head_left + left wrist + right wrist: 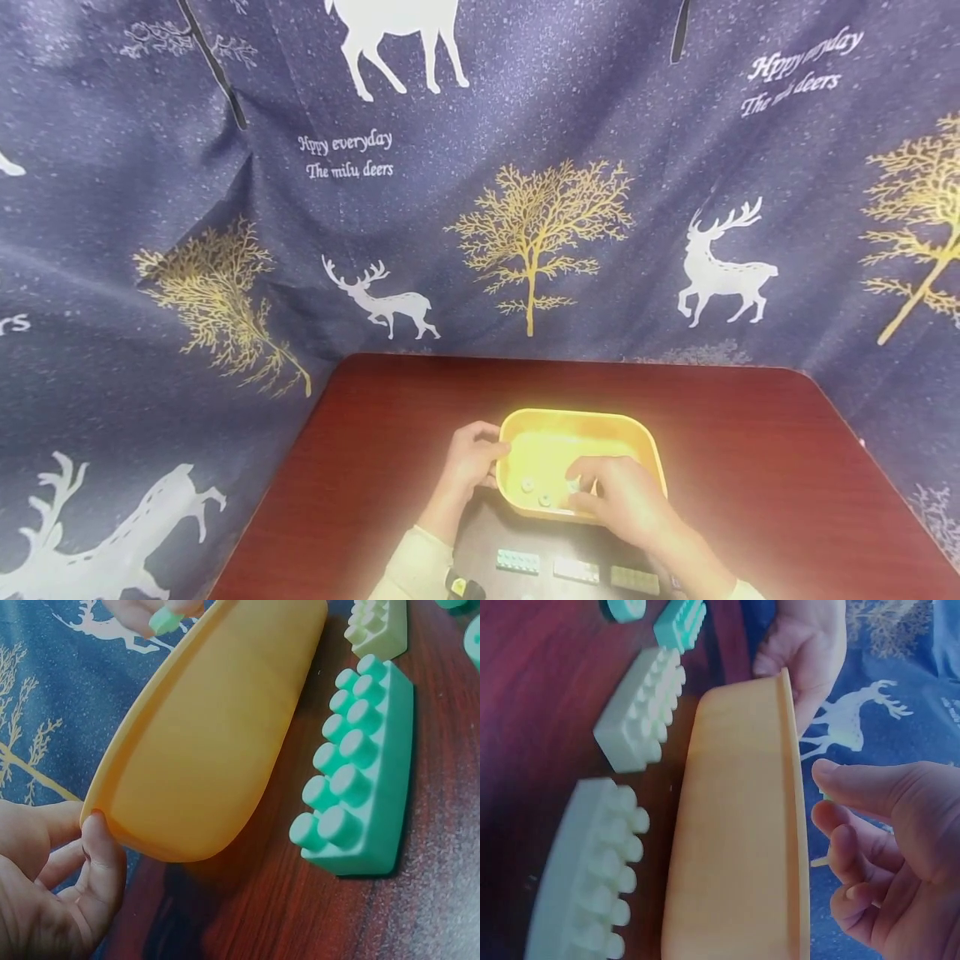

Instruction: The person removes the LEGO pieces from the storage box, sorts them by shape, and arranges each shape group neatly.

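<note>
Bricks: three [576, 571] before one yellow tray [654, 454]; two hands [471, 460].

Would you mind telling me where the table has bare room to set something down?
The table is bare right of the yellow tray, left of the left hand, and behind the tray up to the curtain. It is crowded in front: both hands, with the right hand over the tray, and a row of bricks.

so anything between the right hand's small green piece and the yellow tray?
Nothing visible. The right hand pinches the small green piece just above the yellow tray, whose top is open; the left hand only grips the rim.
</note>
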`<state>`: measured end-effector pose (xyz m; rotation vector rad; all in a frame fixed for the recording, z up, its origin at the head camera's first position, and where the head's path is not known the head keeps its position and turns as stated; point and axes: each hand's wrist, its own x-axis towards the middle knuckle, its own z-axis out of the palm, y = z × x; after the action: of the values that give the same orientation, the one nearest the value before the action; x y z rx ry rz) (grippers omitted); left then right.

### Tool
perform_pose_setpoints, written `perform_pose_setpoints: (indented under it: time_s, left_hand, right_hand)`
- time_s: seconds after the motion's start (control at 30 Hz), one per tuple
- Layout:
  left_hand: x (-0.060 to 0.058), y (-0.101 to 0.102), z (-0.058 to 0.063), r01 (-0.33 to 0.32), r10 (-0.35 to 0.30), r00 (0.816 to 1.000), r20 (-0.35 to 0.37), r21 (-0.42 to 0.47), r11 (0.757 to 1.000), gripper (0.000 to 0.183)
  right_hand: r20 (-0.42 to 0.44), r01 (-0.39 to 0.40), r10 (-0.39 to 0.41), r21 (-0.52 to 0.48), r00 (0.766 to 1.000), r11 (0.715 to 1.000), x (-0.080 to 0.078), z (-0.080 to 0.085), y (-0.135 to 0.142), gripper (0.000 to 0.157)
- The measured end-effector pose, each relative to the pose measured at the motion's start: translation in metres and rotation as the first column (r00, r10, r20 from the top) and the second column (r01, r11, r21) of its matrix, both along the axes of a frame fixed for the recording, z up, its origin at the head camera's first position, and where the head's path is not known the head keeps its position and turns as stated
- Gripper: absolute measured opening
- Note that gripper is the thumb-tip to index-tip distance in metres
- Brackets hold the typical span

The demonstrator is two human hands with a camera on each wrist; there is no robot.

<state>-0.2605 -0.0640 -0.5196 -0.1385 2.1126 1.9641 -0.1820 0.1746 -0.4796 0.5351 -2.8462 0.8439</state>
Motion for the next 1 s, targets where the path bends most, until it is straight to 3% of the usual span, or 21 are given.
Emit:
perform_pose_setpoints:
  time_s: [0.2,0.47,0.7,0.87,1.0]
  left_hand:
    - [0.0,-0.001,0.001,-0.004,0.004,1.0,0.002,-0.006,1.0,0.038]
    - [0.002,-0.002,0.0,0.001,-0.001,1.0,0.003,-0.005,1.0,0.035]
    - [0.001,-0.001,0.001,0.005,-0.005,1.0,0.009,0.001,1.0,0.035]
    - [0.0,-0.001,0.003,0.003,-0.003,1.0,-0.003,0.006,1.0,0.035]
    - [-0.002,-0.001,0.004,0.001,-0.001,1.0,-0.001,0.015,1.0,0.037]
  right_hand:
    - [-0.011,-0.018,0.018,-0.013,1.0,1.0,0.019,-0.001,-0.003,0.016]
    - [0.049,-0.083,0.085,-0.041,0.995,0.996,0.044,-0.009,-0.003,0.015]
    - [-0.033,-0.145,0.145,0.007,0.989,0.989,0.055,-0.029,0.005,0.024]
    - [0.1,-0.154,0.157,-0.034,0.983,0.987,0.064,-0.035,0.007,0.017]
    - [0.136,-0.139,0.145,-0.058,0.98,0.989,0.07,-0.037,0.006,0.019]
